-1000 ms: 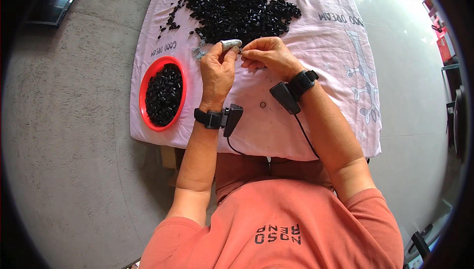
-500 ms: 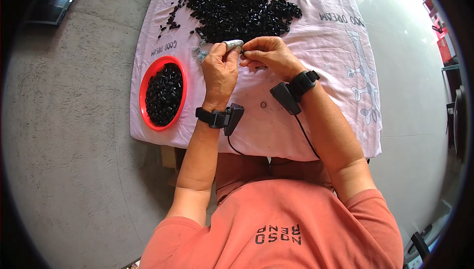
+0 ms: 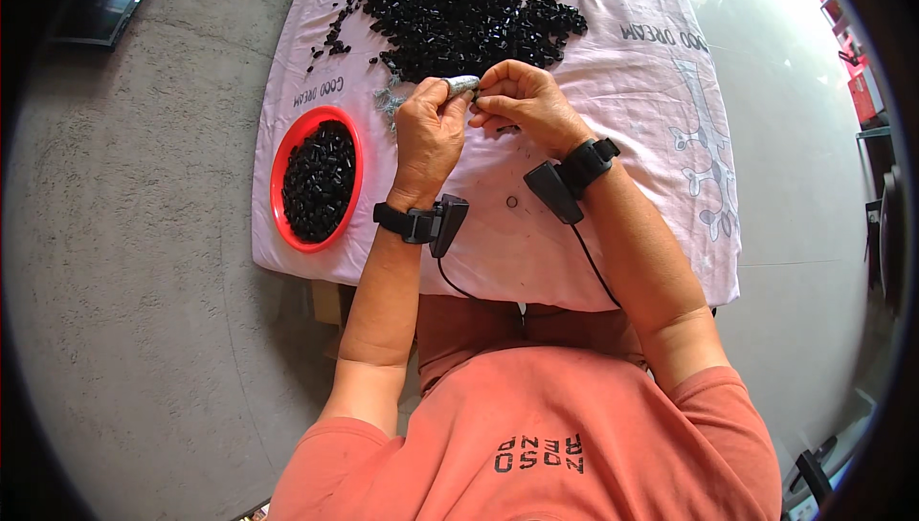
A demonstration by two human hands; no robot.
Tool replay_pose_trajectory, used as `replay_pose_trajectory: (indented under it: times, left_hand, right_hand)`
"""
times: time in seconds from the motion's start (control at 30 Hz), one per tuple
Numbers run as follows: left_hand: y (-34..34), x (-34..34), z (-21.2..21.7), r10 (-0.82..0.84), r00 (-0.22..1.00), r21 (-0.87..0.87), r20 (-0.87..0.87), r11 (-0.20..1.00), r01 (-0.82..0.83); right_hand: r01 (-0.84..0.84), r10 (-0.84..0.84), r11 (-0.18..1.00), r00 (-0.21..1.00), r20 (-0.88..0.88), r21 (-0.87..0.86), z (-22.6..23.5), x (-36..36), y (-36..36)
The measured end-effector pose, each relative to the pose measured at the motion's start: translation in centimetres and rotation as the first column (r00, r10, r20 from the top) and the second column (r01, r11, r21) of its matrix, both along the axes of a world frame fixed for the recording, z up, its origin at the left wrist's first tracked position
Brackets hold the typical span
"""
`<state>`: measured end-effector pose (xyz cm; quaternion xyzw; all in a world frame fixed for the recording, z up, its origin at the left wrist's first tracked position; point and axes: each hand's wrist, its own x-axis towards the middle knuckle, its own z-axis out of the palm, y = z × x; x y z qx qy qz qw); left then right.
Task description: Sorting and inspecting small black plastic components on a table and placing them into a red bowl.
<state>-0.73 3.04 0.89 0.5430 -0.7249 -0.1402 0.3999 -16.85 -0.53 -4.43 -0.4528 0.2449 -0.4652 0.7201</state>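
My left hand (image 3: 430, 134) and my right hand (image 3: 528, 105) meet fingertip to fingertip over the cloth, just below a large heap of small black parts (image 3: 459, 14). A silvery-grey wrap (image 3: 462, 85) covers a finger of the left hand. Both hands are closed in a pinch on one small black part (image 3: 476, 96), mostly hidden by the fingers. To the left of my left forearm, a red bowl (image 3: 277, 186) holds many similar short black pieces.
A pink printed cloth (image 3: 613, 205) covers the table. Bluish-grey threads (image 3: 387, 100) lie beside the left hand. A small dark ring (image 3: 512, 202) rests between my wrists. Stray black parts (image 3: 335, 45) dot the cloth at upper left. Black wrist-strapped devices (image 3: 555, 191) trail cables.
Both hands have shifted slightly to the right at the fingertips, still together on the small black part. The heap and the bowl stay as they were.
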Motion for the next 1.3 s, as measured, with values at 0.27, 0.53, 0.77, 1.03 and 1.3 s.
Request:
replay_pose_trajectory:
  times: [0.27,0.53,0.77,1.03,1.3]
  left_hand:
    - [-0.1,0.3,0.1,-0.133,0.986,-0.031,0.104,0.990,0.137]
    - [-0.4,-0.1,-0.2,-0.118,0.987,-0.048,0.114,0.991,0.124]
    - [-0.8,0.4,0.2,-0.158,0.980,-0.037,0.124,0.986,0.164]
    - [-0.6,-0.3,-0.3,-0.095,0.976,-0.108,0.194,0.987,0.117]
    - [-0.7,-0.4,-0.5,-0.065,0.983,-0.142,0.173,0.986,0.090]
  right_hand:
    - [0.060,-0.064,0.997,0.995,-0.080,-0.046,-0.5,-0.1,-0.1]
    - [0.085,-0.086,0.996,0.996,-0.022,-0.018,-0.7,-0.1,-0.1]
    - [0.067,-0.067,0.998,0.998,0.017,0.005,-0.7,-0.1,0.0]
    - [0.092,-0.092,0.995,0.996,0.007,-0.027,-1.2,0.2,-0.3]
    - [0.099,-0.099,0.995,0.995,-0.022,-0.009,-0.9,0.3,-0.1]
